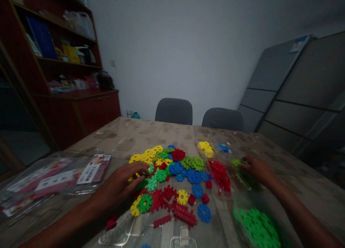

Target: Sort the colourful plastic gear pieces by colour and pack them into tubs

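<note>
Nearby, green pieces (257,228) in plastic bag (237,201)

No text legible anywhere. Printed sheets (95,168) inside clear bags at table's left edge carry red-and-white print, too blurred to read. Blue-and-white sticker (298,44) on top corner of grey panel at right: lettering too small to make out.

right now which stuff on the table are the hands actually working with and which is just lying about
In hand:
left hand on the loose pile of plastic pieces
right hand on a clear bag of green pieces

Lying about:
flat packets
bag of green pieces
two chairs
shelf unit
</note>
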Demonstrator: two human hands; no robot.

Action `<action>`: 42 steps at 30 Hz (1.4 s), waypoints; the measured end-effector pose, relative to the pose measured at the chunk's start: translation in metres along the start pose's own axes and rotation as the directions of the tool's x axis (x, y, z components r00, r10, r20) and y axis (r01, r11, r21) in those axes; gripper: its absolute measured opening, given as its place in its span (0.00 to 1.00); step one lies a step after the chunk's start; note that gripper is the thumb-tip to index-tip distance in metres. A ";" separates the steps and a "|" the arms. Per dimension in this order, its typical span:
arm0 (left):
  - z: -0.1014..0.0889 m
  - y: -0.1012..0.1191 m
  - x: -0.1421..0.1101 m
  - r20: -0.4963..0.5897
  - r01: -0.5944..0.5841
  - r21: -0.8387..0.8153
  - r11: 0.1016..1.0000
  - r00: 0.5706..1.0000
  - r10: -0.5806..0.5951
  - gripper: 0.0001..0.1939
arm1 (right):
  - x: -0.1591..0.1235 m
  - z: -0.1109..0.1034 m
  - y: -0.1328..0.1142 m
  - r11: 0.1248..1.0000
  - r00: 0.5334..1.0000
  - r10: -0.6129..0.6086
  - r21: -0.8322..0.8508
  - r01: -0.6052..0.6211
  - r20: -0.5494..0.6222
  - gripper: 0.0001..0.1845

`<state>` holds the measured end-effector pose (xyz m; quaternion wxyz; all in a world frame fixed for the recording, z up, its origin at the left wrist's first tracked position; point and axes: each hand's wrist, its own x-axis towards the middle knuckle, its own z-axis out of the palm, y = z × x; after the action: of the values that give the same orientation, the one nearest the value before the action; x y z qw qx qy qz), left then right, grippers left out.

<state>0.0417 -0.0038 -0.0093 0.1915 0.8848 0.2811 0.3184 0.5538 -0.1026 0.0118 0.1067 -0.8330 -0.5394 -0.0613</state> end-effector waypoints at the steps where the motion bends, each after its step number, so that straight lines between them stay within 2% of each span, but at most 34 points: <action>1: 0.000 0.000 0.000 0.008 0.000 0.001 1.000 1.000 0.000 0.09 | -0.001 -0.002 0.002 1.000 1.000 0.003 -0.007 -0.003 0.009 0.12; 7: 0.002 -0.004 -0.001 0.047 -0.019 0.019 1.000 0.999 0.018 0.10 | -0.011 -0.012 0.009 0.999 0.996 0.028 -0.032 -0.025 0.086 0.13; 13: 0.003 -0.008 -0.003 0.081 -0.028 0.024 0.999 0.996 0.026 0.11 | -0.020 -0.008 0.009 0.999 0.989 0.047 -0.017 -0.045 0.139 0.17; 17: 0.002 -0.006 -0.001 0.058 -0.037 0.010 0.999 0.998 0.037 0.10 | -0.021 -0.011 0.012 0.998 0.985 0.057 0.002 -0.058 0.164 0.20; 24: 0.001 -0.007 -0.002 0.055 -0.046 0.018 0.999 0.998 0.045 0.10 | -0.021 -0.028 0.025 0.994 0.974 0.109 -0.004 -0.111 0.197 0.17; 28: 0.002 -0.008 -0.002 0.073 -0.046 0.027 0.999 0.996 0.044 0.11 | -0.024 -0.028 0.031 0.992 0.974 0.124 -0.033 -0.120 0.191 0.12; 37: 0.000 -0.005 -0.001 0.089 -0.029 -0.003 1.000 0.996 0.029 0.10 | -0.026 -0.020 0.017 0.995 0.976 0.074 -0.086 -0.058 0.204 0.09; 42: 0.000 -0.006 -0.001 0.084 -0.048 -0.015 0.999 0.995 0.049 0.10 | -0.016 -0.019 0.011 0.990 0.982 0.066 -0.131 -0.043 0.179 0.16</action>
<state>0.0390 -0.0001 -0.0132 0.2012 0.9028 0.2491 0.2870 0.5577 -0.1265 0.0256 0.0051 -0.8547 -0.5188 -0.0156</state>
